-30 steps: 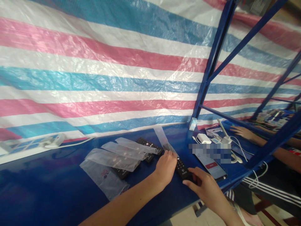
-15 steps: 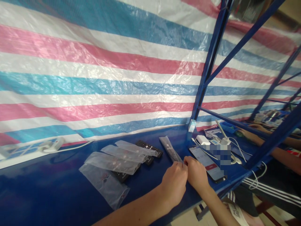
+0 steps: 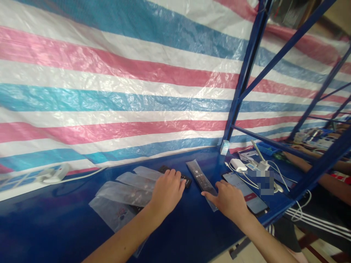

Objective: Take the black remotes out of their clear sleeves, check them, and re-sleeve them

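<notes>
My left hand (image 3: 168,191) reaches over the group of black remote controls (image 3: 188,181) and clear plastic sleeves (image 3: 109,197), its fingers bent over one remote and the thumb apart. Whether those fingers touch the remote is hard to see. To the right, a remote in a clear sleeve (image 3: 201,179) lies slanted on the blue table. My right hand (image 3: 231,201) is beside its near end, thumb at the sleeve and fingers apart, not closed around it. Part of the left group is hidden beneath my left hand and forearm.
Right of my right hand lies a phone (image 3: 256,202) with a lit screen. White chargers and cables (image 3: 238,165) sit behind it. A small box (image 3: 225,147) stands by the blue metal post (image 3: 237,98). A power strip (image 3: 55,175) is at left. A co-worker's arm (image 3: 298,160) shows at right.
My hands were together at the near end of the sleeved remote. They have parted: the left moved left to the group of remotes, while the right loosened and opened beside the sleeve.
</notes>
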`<state>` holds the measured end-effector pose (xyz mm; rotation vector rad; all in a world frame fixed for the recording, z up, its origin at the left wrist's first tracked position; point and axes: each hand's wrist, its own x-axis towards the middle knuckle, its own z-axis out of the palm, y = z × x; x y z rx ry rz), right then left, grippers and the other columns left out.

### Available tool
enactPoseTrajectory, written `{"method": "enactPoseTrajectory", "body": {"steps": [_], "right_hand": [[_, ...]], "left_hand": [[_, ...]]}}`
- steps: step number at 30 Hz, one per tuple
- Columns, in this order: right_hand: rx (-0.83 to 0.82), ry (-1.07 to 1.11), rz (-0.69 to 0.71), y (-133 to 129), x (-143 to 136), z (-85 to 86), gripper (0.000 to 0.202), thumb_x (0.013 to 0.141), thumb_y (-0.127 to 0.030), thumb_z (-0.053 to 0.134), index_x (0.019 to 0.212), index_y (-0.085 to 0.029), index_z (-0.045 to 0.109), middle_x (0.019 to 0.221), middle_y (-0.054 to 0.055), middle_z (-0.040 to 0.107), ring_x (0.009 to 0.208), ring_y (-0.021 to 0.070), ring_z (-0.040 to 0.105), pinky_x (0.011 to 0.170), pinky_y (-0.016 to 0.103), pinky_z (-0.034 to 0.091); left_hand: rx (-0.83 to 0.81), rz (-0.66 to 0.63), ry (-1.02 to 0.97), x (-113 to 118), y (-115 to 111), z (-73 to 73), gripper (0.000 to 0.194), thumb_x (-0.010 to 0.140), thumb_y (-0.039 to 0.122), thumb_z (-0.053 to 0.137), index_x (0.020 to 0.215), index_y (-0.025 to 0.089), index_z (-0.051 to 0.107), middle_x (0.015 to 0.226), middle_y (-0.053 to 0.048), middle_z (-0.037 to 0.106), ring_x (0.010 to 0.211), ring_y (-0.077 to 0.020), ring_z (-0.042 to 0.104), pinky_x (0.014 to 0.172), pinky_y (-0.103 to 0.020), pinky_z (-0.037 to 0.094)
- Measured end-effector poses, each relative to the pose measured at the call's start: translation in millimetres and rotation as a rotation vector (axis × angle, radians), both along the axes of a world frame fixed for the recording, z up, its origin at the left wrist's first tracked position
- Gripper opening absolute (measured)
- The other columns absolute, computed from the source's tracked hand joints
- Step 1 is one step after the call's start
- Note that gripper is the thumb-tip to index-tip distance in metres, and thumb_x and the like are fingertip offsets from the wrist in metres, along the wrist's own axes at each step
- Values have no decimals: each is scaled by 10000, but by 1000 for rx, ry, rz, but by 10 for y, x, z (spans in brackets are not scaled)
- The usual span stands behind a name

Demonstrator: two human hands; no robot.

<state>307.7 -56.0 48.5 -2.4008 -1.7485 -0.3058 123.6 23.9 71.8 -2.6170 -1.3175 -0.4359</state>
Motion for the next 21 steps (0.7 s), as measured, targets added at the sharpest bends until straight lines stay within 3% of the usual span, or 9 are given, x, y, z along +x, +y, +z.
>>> {"method": "enactPoseTrajectory", "body": {"steps": [4,8,15,21], "right_hand": [[-63,-31,-20,179,-75,-51,331,851,-457,549,801,-160,687,816,112,702,802,248,687,620,287,438],[-111,24,-76,423,16,-43,369,841,-466,511,882,-149,697,912,137,710,896,276,679,700,313,469],[-166,77,-173,946,417,68,456,802,-480,507,987,-110,697,994,187,702,968,310,657,768,357,483],[-193,102,-219,1131,741,117,461,786,-498,540,998,-121,699,998,191,697,972,298,654,786,359,476]], "left_hand": [[-46,5,-18,-15,0,-12,273,930,299,398,930,143,623,953,-113,634,935,-253,588,763,-357,492],[-78,15,-33,-25,-7,43,280,925,304,400,935,139,627,943,-119,637,935,-257,593,758,-358,496],[-119,16,-19,-31,-14,43,301,927,307,392,967,136,636,984,-131,641,957,-271,593,768,-380,504],[-164,5,-24,-39,14,44,294,924,310,405,968,138,638,983,-126,647,967,-267,600,782,-379,504]]}}
